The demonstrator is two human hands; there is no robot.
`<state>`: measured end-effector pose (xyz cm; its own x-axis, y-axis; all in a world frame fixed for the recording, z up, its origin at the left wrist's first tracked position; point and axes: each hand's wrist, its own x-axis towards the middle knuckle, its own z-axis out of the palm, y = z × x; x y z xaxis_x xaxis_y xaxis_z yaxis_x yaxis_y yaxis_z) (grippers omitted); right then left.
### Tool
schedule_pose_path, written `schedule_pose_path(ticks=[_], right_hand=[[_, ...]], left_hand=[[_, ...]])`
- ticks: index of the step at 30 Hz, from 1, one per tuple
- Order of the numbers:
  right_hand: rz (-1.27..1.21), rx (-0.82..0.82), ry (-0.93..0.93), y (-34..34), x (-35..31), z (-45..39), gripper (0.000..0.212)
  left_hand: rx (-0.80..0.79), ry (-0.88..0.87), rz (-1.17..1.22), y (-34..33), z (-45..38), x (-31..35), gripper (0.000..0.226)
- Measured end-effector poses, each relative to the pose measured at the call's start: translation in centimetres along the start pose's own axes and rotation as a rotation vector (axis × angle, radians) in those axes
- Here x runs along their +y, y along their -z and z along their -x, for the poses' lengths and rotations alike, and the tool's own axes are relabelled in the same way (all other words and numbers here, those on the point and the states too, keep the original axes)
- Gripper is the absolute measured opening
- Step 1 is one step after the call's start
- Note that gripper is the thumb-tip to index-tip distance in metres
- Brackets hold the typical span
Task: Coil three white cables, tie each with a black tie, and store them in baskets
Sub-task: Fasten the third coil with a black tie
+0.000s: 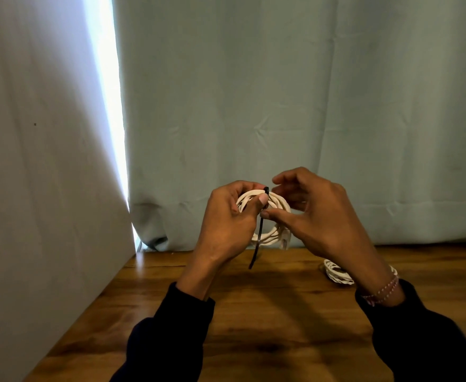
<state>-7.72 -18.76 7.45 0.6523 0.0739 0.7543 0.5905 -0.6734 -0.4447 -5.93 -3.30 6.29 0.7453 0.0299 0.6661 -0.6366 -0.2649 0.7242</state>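
The coiled white cable (270, 213) is held up in the air above the far edge of the wooden table (267, 312), between both hands and in front of a pale green curtain (281, 92). The left hand (226, 224) grips the coil on its left side, fingers curled round the loops and the thumb pressed against the strands near the middle. A black tie (260, 235) is looped over the top of the coil, and its long free end hangs straight down past the lower loops, ending just above the table. The right hand (317, 213) is on the coil's right side with its fingers curled; its thumb tip touches the black tie just below the left thumb, and the fingers reach behind the coil's top, so it appears to pinch the tie there. A second coiled white cable (336, 272) lies on the table to the right, partly hidden behind the right wrist, which wears a beaded bracelet (386, 289). Both arms are in dark sleeves (171, 326)
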Motion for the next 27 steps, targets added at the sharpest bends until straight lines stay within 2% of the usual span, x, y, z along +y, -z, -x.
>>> schedule_pose_path(ticks=[4,8,11,13,18,22,27], right_hand=[[-0.003,0.058,-0.022,-0.6,0.5,-0.2,0.044],[0.101,0.098,0.034,-1.2,1.0,-0.1,0.027],[0.207,0.11,0.112,-2.0,1.3,0.1,0.024],[0.192,0.105,0.098,-2.3,1.2,0.2,0.023],[-0.01,0.046,-0.032,-2.3,0.7,0.2,0.019],[-0.505,-0.114,-0.257,-0.1,0.5,-0.1,0.026],[-0.59,-0.126,-0.316,1.2,0.3,-0.2,0.039]], left_hand=[[-0.037,-0.02,-0.005,-0.1,0.0,-0.2,0.017],[-0.091,-0.054,-0.055,-0.7,0.2,-0.6,0.016],[-0.1,-0.072,-0.091,-0.9,0.1,-1.0,0.016],[-0.103,-0.079,-0.09,-0.8,0.1,-1.0,0.016],[-0.088,-0.087,-0.046,-0.3,0.1,-0.6,0.014],[-0.065,-0.105,-0.025,-0.2,0.2,-0.3,0.012],[-0.073,-0.142,-0.079,-0.9,0.4,-0.2,0.014]])
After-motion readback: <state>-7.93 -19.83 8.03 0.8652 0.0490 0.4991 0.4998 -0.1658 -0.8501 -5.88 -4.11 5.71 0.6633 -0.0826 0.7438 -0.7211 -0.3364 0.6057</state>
